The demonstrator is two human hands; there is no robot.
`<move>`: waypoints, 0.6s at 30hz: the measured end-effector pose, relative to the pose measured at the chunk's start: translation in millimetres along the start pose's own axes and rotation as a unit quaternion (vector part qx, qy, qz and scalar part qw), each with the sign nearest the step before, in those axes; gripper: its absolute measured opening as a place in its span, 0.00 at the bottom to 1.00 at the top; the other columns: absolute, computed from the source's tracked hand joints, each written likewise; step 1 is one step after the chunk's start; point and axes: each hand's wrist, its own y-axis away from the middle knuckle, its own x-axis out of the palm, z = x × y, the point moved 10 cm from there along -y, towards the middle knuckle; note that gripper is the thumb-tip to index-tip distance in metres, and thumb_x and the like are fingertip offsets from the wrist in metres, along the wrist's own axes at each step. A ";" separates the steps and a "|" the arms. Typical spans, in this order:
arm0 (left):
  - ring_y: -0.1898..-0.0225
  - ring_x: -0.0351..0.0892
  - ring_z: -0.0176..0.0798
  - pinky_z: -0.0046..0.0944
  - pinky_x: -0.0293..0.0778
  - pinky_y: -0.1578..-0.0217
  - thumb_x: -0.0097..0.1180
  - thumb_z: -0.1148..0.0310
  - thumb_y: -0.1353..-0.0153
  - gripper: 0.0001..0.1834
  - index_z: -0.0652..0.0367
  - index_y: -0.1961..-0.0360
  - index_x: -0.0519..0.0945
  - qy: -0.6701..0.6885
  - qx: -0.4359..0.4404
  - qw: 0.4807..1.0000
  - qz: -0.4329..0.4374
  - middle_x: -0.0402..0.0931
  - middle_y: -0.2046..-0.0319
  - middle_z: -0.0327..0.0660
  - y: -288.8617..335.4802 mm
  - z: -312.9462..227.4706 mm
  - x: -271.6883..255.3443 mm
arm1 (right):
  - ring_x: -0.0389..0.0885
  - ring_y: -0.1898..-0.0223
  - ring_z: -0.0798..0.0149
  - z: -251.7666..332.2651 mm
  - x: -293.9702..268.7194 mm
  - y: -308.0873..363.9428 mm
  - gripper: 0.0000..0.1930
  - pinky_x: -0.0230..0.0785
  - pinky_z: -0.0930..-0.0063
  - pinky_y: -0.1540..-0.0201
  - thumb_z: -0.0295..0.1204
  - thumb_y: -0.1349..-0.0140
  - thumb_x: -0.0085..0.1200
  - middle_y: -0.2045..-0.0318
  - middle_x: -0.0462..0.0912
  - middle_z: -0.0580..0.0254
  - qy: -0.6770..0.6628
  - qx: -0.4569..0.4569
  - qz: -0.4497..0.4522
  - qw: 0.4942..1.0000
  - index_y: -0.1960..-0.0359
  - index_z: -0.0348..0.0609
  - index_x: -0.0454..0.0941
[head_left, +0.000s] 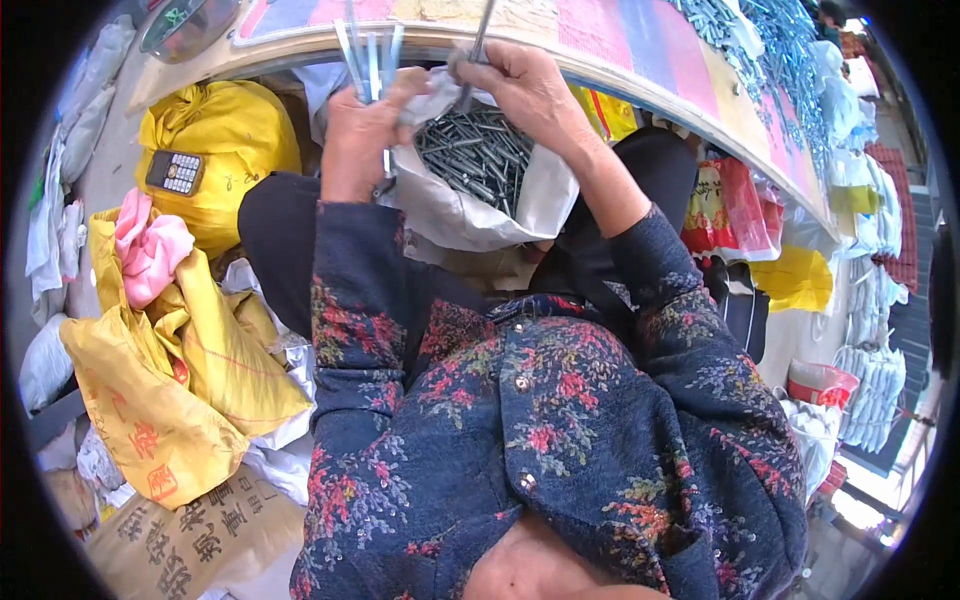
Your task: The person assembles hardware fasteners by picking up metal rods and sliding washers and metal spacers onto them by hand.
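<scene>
My left hand (362, 135) is closed around several long, shiny metal rods (374, 68) that stick up past the fingers. A lower end of one shows beneath the grip. In my right hand (525, 95), thumb and fingers pinch a single thin, dark metal rod (484, 36), held nearly upright with a slight tilt. Below and between both hands sits an opened white sack (450, 212), filled with grey metal bolts or screws (478, 158); their exact kind is too small to tell. Both hands are over the sack's far rim, close to the table's edge.
The table (585, 35) has a striped cover and a blue-silver heap of metal pieces (765, 60). A bowl (185, 28) stands far left. Left of my knee are a yellow bag (225, 125) with a phone (175, 172) and yellow sacks (215, 350). Red bags (735, 205) lie right.
</scene>
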 end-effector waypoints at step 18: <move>0.84 0.66 0.27 0.24 0.58 0.84 0.54 0.63 0.36 0.14 0.66 0.62 0.76 0.107 -0.144 0.963 0.199 0.72 0.79 0.38 12.1 46.4 109.9 | 0.67 0.76 0.79 -66.4 -90.1 8.3 0.17 0.62 0.78 0.76 0.38 0.37 0.55 0.81 0.72 0.74 -0.149 0.080 -0.227 0.959 0.75 0.35 0.78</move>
